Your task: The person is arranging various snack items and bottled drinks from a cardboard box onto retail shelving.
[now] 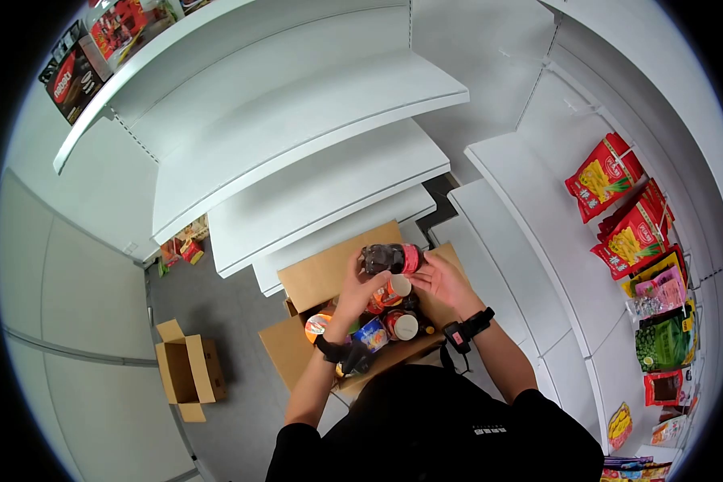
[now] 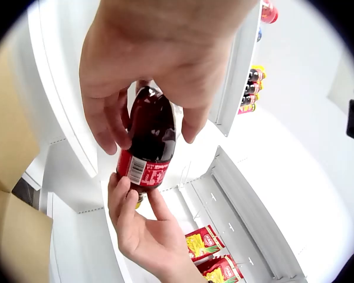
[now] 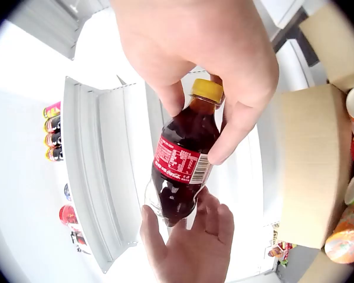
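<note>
A cola bottle (image 1: 390, 259) with dark liquid, a red label and a yellow cap is held lengthwise between both hands over an open cardboard box (image 1: 341, 269). My left hand (image 1: 358, 285) grips its base end, thumb on one side and fingers on the other, as the left wrist view shows. Around the neck and shoulder, just below the cap (image 3: 207, 90), my right hand (image 3: 206, 53) has its thumb and fingers. The barcode on the label (image 2: 143, 171) faces the left wrist camera. Beneath the hands, the box holds paper cups (image 1: 406, 326), a blue packet (image 1: 372, 334) and other bottles.
White shelves (image 1: 313, 120) rise in front of the box. Along the right, shelves carry red snack bags (image 1: 606, 177) and other packets. A smaller open carton (image 1: 191, 371) stands on the grey floor at left. Boxed goods (image 1: 72, 76) sit on the top left shelf.
</note>
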{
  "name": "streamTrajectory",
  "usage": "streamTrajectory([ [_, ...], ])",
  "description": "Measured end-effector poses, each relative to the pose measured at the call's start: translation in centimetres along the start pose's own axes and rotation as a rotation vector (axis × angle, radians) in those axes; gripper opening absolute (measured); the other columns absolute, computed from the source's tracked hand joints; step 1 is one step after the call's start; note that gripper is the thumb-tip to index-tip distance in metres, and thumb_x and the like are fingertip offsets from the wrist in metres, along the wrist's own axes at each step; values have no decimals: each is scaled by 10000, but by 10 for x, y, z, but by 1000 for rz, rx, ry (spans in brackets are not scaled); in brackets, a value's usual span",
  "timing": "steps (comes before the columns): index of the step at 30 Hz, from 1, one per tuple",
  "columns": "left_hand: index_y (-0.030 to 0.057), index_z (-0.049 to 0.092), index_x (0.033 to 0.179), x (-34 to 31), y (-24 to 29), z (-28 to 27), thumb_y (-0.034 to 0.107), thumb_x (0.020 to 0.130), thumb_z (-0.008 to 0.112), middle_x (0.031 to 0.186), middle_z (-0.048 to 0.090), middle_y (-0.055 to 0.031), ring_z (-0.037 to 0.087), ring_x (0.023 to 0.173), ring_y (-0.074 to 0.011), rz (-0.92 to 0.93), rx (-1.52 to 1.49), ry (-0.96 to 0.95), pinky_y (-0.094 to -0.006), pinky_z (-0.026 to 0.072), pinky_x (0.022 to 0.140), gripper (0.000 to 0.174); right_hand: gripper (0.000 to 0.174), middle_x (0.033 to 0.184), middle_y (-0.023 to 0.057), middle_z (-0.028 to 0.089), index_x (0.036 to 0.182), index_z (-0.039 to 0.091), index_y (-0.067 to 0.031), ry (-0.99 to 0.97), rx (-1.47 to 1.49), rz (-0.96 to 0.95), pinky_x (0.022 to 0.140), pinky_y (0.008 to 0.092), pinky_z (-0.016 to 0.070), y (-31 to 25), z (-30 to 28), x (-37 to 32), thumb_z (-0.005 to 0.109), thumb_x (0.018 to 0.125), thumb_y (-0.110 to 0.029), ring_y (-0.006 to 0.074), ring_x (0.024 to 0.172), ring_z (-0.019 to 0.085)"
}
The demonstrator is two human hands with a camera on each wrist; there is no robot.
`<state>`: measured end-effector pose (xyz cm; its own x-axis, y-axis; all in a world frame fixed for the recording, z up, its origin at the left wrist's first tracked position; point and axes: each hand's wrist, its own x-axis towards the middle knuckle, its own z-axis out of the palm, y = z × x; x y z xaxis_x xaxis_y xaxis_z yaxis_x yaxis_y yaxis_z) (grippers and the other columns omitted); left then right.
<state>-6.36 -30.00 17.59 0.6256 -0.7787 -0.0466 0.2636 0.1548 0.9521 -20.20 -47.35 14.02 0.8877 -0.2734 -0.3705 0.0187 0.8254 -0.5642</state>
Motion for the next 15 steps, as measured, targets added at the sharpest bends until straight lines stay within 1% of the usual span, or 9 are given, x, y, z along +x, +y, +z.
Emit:
streamTrajectory([
  [1,-1,331,1294,0,5,-4,71,812,701,1123,553,-116,576,982,-184,5,2,-20,-302,493,810,612,420,1090,189,611,1233,457,-24,18,-49,-21,884,380,515,-8,10,-1,562,930,-295,304,1004,623],
  [3,-1,349,1268,-1,13,-10,75,818,698,1103,555,-115,577,972,-184,10,7,-58,-303,498,799,575,397,1087,166,610,1207,474,-34,43,-144,-82,858,371,523,-22,33,-8,582,922,-288,281,976,633],
  [6,-3,362,1233,-7,26,-15,78,825,689,1066,561,-116,592,918,-173,-82,21,-44,-305,506,778,529,353,1088,130,602,1173,493,-51,58,-247,-149,842,363,525,-31,57,-13,594,918,-275,248,954,640],
  [7,-4,363,1229,-8,27,-18,81,829,685,1058,562,-118,598,902,-175,-89,21,-52,-306,509,774,521,337,1089,117,599,1162,499,-58,56,-277,-171,840,362,523,-33,64,-12,595,919,-270,237,950,642],
  [10,-9,366,1215,-7,29,-22,85,839,670,1040,568,-125,616,861,-183,-89,4,-64,-310,517,763,493,330,1115,96,598,1229,487,-79,-37,-329,-193,860,373,514,-39,81,-12,551,942,-228,208,994,617],
  [13,-11,373,1203,-7,32,-20,82,844,655,1042,570,-131,627,852,-194,-53,-40,-70,-311,525,763,465,390,1196,101,555,1294,454,-83,-92,-431,-290,874,368,508,-40,105,-14,550,940,-216,205,1030,596],
  [14,-10,375,1203,-7,34,-20,81,845,651,1051,569,-132,628,860,-198,-32,-49,-82,-310,527,767,461,522,1263,121,505,1399,354,-93,-93,-469,-285,889,366,501,-43,112,-17,564,930,-182,205,1078,568],
  [15,-10,377,1203,-7,37,-19,79,846,647,1059,567,-133,629,869,-201,-12,-59,-94,-309,529,770,456,563,1269,125,500,1421,312,-97,-100,-479,-297,891,366,500,-43,118,-18,570,926,-172,206,1085,564],
])
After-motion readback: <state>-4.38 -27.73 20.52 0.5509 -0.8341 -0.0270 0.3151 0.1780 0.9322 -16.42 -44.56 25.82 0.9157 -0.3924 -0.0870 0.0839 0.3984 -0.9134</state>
